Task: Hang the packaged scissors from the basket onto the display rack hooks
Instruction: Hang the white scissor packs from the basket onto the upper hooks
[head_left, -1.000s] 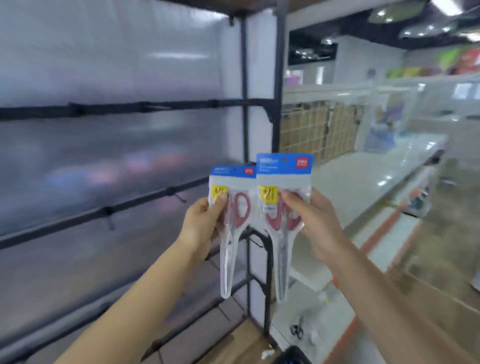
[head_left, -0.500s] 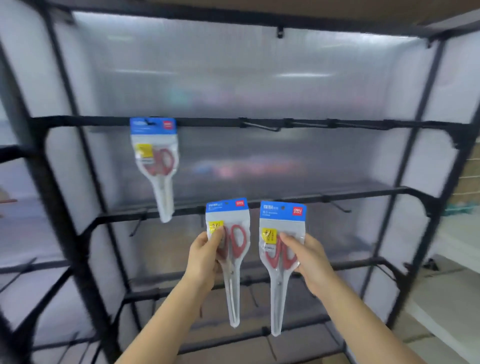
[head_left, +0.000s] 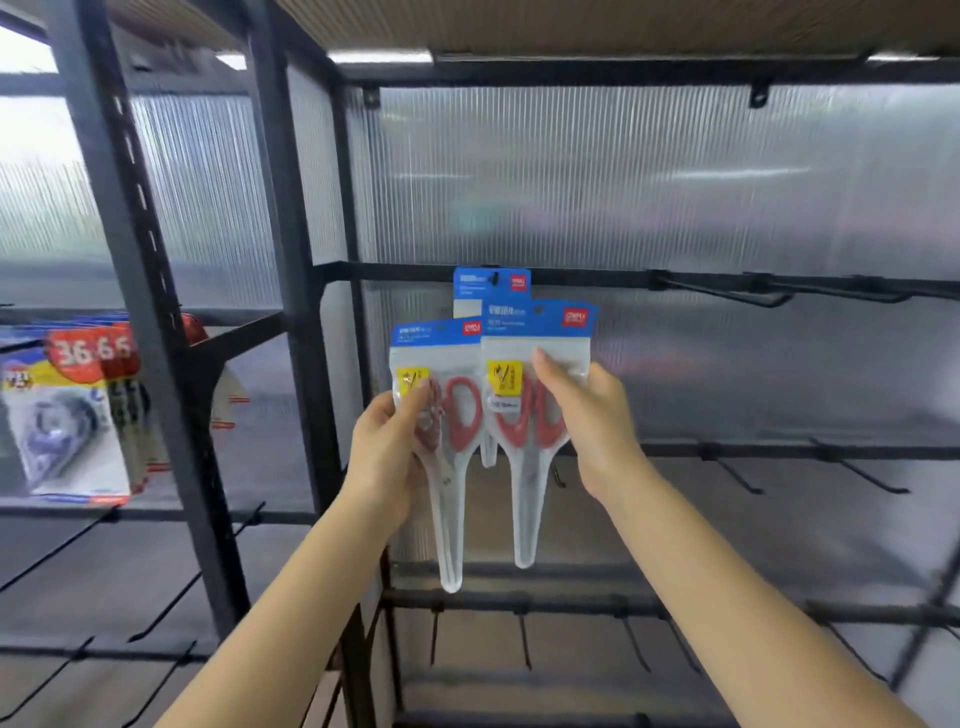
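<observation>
I hold two packs of red-handled scissors with blue header cards in front of the black display rack. My left hand (head_left: 387, 457) grips the left scissors pack (head_left: 447, 415) at its handles. My right hand (head_left: 592, 415) grips the right scissors pack (head_left: 524, 410), a little higher. Behind them a third scissors pack (head_left: 491, 286) hangs from a hook on the upper rack bar (head_left: 597, 274); only its blue top shows. Empty hooks (head_left: 727, 296) stick out of that bar to the right. The basket is not in view.
A black upright post (head_left: 291, 260) stands just left of the packs. Other packaged goods with red price tags (head_left: 67, 410) hang in the bay at far left. Lower bars carry several empty hooks (head_left: 737, 475). A ribbed translucent panel (head_left: 675, 182) backs the rack.
The view has swung left and closer to the rack. Both hands have lifted their packs up in front of the pack hanging on the upper bar.
</observation>
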